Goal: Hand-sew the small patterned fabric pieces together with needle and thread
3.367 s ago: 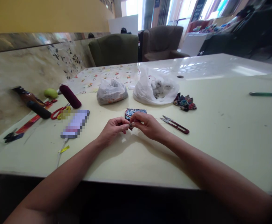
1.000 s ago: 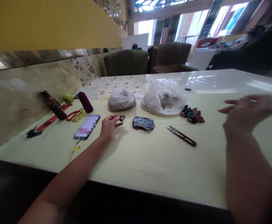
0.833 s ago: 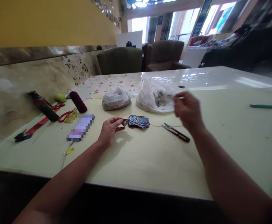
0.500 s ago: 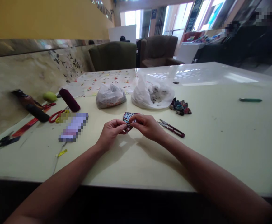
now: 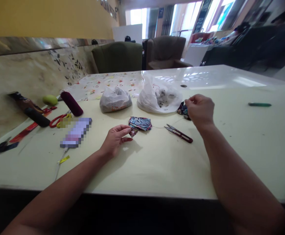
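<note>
My left hand (image 5: 114, 140) pinches a small folded piece of dark patterned fabric (image 5: 133, 132) between thumb and fingers. Just behind it lies a stack of blue and red patterned fabric pieces (image 5: 141, 123). My right hand (image 5: 200, 109) is raised to the right, fingers pinched closed; whatever is between them is too small to make out. A thin thread (image 5: 159, 126) shows on the table between the fabric stack and the thread snips (image 5: 180, 133). Partly hidden behind my right hand is a cluster of folded fabric pieces (image 5: 181, 110).
Two plastic bags, one tied-looking (image 5: 115, 100) and one open with white stuffing (image 5: 160, 99), stand behind the fabric. To the left lie a phone (image 5: 76, 132) on a cable, red-and-yellow scissors (image 5: 59, 120), a maroon thread spool (image 5: 71, 103) and a green fruit (image 5: 50, 100). A green pen-like object (image 5: 260, 104) lies right.
My right hand has moved away from the fabric, up and to the right, past the snips. My left hand stays in place with the fabric piece, and the stack behind is now uncovered.
</note>
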`<state>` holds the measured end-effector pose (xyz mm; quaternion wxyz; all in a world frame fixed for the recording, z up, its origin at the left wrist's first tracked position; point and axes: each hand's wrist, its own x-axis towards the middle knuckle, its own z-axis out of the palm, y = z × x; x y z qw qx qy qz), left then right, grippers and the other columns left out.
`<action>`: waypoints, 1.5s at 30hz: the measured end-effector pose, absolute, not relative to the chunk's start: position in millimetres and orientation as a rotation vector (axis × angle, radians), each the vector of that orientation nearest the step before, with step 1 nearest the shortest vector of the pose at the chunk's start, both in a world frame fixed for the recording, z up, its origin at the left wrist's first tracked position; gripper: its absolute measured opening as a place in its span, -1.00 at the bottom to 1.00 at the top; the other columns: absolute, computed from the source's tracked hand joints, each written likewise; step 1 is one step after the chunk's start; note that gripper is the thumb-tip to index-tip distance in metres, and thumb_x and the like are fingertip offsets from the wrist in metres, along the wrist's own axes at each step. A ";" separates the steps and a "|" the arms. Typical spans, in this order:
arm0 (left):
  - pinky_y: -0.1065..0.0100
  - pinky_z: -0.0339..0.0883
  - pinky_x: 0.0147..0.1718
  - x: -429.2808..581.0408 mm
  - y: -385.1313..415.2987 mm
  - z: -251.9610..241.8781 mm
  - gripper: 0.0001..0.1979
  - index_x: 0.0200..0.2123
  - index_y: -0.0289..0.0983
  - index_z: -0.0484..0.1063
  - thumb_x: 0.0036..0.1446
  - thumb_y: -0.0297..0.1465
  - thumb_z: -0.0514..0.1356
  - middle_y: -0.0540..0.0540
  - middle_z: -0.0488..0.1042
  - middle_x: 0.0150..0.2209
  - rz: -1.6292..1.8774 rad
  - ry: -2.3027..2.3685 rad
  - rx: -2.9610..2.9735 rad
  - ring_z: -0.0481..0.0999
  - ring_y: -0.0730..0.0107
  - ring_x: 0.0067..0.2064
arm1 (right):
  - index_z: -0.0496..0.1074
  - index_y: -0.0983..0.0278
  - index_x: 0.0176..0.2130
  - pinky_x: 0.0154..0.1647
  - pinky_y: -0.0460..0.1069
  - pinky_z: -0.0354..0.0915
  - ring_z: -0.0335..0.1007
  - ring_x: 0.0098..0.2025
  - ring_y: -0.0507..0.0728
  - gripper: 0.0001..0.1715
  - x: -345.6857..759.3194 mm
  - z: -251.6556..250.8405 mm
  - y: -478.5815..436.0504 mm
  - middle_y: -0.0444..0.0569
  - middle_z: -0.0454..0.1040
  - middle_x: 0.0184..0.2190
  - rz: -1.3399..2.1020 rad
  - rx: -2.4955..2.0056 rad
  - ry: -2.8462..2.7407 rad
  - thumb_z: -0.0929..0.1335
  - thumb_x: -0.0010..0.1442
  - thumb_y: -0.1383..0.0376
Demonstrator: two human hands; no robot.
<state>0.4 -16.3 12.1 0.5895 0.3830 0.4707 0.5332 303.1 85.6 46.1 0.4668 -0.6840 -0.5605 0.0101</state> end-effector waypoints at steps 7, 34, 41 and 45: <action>0.41 0.45 -0.38 0.7 -16.4 10.5 -0.74 -0.35 -0.31 0.56 -0.10 -0.31 0.45 -0.07 0.56 -0.36 1.270 1.092 0.877 0.53 0.42 -0.32 | 0.56 0.33 -0.41 -0.46 -0.06 0.11 0.19 -0.53 0.00 -0.72 251.8 49.5 55.3 -0.11 0.40 -0.58 0.640 -1.214 -1.690 0.40 0.11 0.15; 0.42 0.42 -0.37 4.7 -21.2 14.9 -0.77 -0.36 -0.32 0.56 -0.06 -0.29 0.41 -0.09 0.59 -0.36 1.249 1.150 0.987 0.54 0.40 -0.32 | 0.52 0.29 -0.33 -0.43 -0.07 0.00 0.24 -0.50 0.02 -0.82 186.3 25.0 15.6 -0.06 0.49 -0.50 0.416 -1.110 -2.242 0.30 0.20 0.35; 0.39 0.41 -0.37 3.0 -20.4 15.4 -0.77 -0.37 -0.30 0.56 -0.07 -0.28 0.41 -0.09 0.59 -0.36 1.284 1.175 0.978 0.54 0.38 -0.32 | 0.40 0.29 -0.45 -0.44 -0.06 -0.03 0.17 -0.51 0.02 -0.84 188.9 26.5 22.3 -0.09 0.40 -0.54 0.468 -1.156 -2.142 0.29 0.16 0.38; 0.38 0.40 -0.37 3.8 -20.9 15.6 -0.77 -0.38 -0.30 0.56 -0.08 -0.28 0.41 -0.09 0.59 -0.37 1.290 1.187 0.986 0.54 0.37 -0.33 | 0.41 0.29 -0.44 -0.44 -0.07 -0.01 0.15 -0.51 0.01 -0.79 190.3 28.6 21.7 -0.12 0.37 -0.57 0.552 -1.107 -2.064 0.30 0.22 0.30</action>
